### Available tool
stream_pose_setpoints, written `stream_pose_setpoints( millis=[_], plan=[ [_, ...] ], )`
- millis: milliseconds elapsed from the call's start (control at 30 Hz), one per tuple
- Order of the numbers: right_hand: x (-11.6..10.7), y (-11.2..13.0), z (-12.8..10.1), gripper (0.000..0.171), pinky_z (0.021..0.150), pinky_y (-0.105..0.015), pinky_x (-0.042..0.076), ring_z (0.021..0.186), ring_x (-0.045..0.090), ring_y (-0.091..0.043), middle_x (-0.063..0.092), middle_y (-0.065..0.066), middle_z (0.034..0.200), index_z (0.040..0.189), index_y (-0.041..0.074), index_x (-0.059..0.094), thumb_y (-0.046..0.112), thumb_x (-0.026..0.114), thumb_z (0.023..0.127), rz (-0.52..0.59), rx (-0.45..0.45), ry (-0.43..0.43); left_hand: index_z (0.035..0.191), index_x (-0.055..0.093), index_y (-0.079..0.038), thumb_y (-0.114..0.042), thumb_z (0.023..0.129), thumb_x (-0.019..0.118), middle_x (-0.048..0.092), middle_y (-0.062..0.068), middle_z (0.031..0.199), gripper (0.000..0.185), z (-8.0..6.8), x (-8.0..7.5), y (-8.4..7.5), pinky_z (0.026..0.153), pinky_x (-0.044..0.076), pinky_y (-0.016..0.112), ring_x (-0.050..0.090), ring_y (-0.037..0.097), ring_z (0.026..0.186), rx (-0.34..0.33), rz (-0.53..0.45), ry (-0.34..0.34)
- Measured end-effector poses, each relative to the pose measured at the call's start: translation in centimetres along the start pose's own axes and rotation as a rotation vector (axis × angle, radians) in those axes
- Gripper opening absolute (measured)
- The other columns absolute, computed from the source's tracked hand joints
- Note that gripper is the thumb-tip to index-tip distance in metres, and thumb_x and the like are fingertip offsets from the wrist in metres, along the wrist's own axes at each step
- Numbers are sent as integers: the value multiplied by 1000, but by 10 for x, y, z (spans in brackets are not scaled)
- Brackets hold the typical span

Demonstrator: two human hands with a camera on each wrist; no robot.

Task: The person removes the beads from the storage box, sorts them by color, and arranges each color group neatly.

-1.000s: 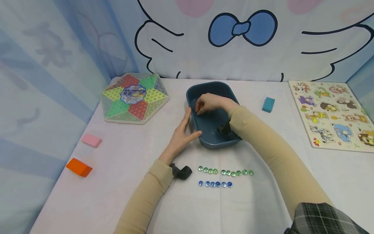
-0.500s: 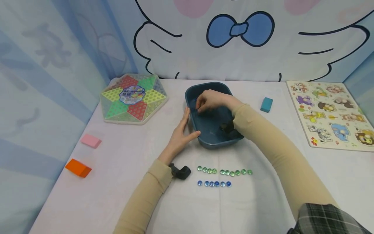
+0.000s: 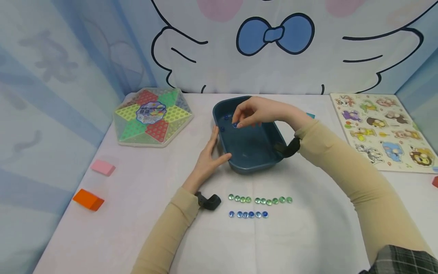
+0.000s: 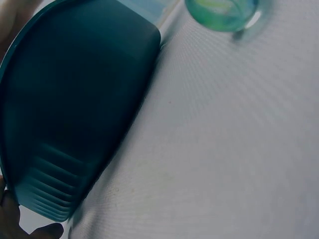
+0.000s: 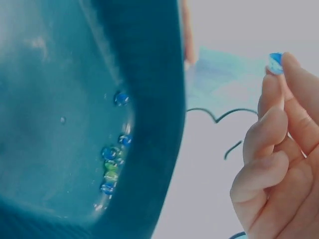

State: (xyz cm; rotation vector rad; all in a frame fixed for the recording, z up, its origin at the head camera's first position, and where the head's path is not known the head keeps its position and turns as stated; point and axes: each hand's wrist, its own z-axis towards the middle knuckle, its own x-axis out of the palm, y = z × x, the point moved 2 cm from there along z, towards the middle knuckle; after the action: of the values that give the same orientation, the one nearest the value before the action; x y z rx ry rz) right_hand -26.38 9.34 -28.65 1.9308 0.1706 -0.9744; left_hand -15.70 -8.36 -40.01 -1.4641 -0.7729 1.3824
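The right hand is hovering over the far-left part of the dark blue tub, its thumb and forefinger pinching one blue bead; the right wrist view is showing the same bead sitting at the fingertips, with the other fingers curling loosely below. The bead is lying at the very tip of the pinch, above the tub's inside rather than resting in it, and the tub's long axis is running from the near edge of the desk toward the far edge. The left hand is lying against the tub's left wall with straight fingers and the thumb pressing its near-left corner, grasping nothing; it is the nearer hand to the two bead rows. Inside the tub, about five beads are showing along the far-left wall in the right wrist view, mostly blue and one greenish. Toward the near edge of the desk, in front of the tub, a row of nine green beads is lying, with a row of six blue beads just nearer, both running left to right, well apart from the pinching fingers
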Motion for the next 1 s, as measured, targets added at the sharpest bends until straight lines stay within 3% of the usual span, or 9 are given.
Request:
stream_pose_setpoints(
  millis=[133, 400, 567, 700, 767, 1000],
  plan=[
    [4, 4, -20, 21, 52, -35, 45, 63, 52, -27, 61, -8, 85, 105, 11, 64, 23, 63, 88, 32, -52, 34, 148, 3, -36, -28, 85, 65, 0, -11, 155, 88, 7, 4, 24, 115, 13, 44, 12, 18, 142, 10, 6, -17],
    [27, -2, -57, 18, 54, -28, 46, 66, 53, -23, 60, -8, 83, 102, 8, 65, 18, 65, 87, 128, -121, 112, 148, 2, -33, -25, 86, 64, -1, -11, 156, 88, 7, 4, 22, 115, 14, 43, 12, 18, 142, 6, 13, -9],
    [45, -2, -78, 15, 58, -23, 47, 68, 53, -13, 61, -1, 83, 98, 12, 67, 19, 67, 85, 139, -198, 135, 150, 4, -22, -19, 87, 63, -1, -4, 156, 87, 1, 1, 5, 115, 13, 44, 12, 23, 143, -6, -5, -1],
    [61, -2, -93, 14, 55, -21, 44, 65, 52, -10, 60, 5, 79, 96, 16, 69, 22, 67, 84, 104, -266, 130, 150, 6, -14, -16, 86, 62, 1, 4, 156, 85, -5, -2, -13, 115, 13, 44, 13, 27, 142, -4, -16, 1],
    [69, -4, -99, 13, 53, -20, 43, 64, 51, -8, 59, 7, 78, 96, 17, 69, 23, 67, 84, 83, -289, 128, 150, 7, -13, -16, 87, 62, 1, 4, 156, 84, -6, -2, -14, 116, 13, 43, 13, 27, 142, -7, -15, 1],
    [98, -15, -115, 12, 51, -18, 42, 61, 48, -1, 59, 9, 74, 94, 19, 69, 22, 69, 82, 113, -257, 172, 150, 6, -15, -19, 87, 62, 1, 2, 156, 84, -7, -3, -19, 116, 12, 41, 12, 25, 143, -22, -6, 4]
  ],
)
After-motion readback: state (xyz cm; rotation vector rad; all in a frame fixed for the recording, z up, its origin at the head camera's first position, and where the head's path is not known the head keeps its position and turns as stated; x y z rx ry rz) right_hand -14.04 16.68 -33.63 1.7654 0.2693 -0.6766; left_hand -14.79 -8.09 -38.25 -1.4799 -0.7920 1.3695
